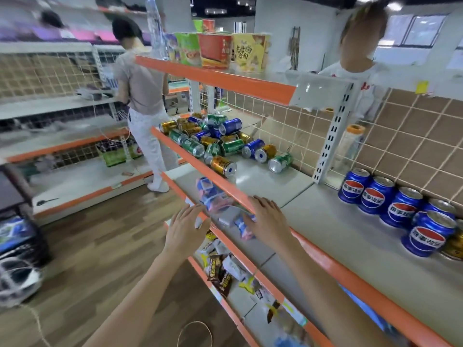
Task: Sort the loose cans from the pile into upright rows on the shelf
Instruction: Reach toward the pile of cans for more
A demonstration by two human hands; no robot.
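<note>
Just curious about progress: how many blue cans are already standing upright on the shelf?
5 upright blue cans stand at the right of the shelf: four in a row along the tiled back wall, one in front at the row's right end. More may be hidden past the frame edge.

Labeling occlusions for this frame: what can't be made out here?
All head view:
- Can pile: the count; cans overlap one another.
- Upright blue cans: row length; the right edge cuts it off.
- Gold can: label; cut off by the edge, behind a blue can.
- Packets near the hands: print motion-blurred.
</note>
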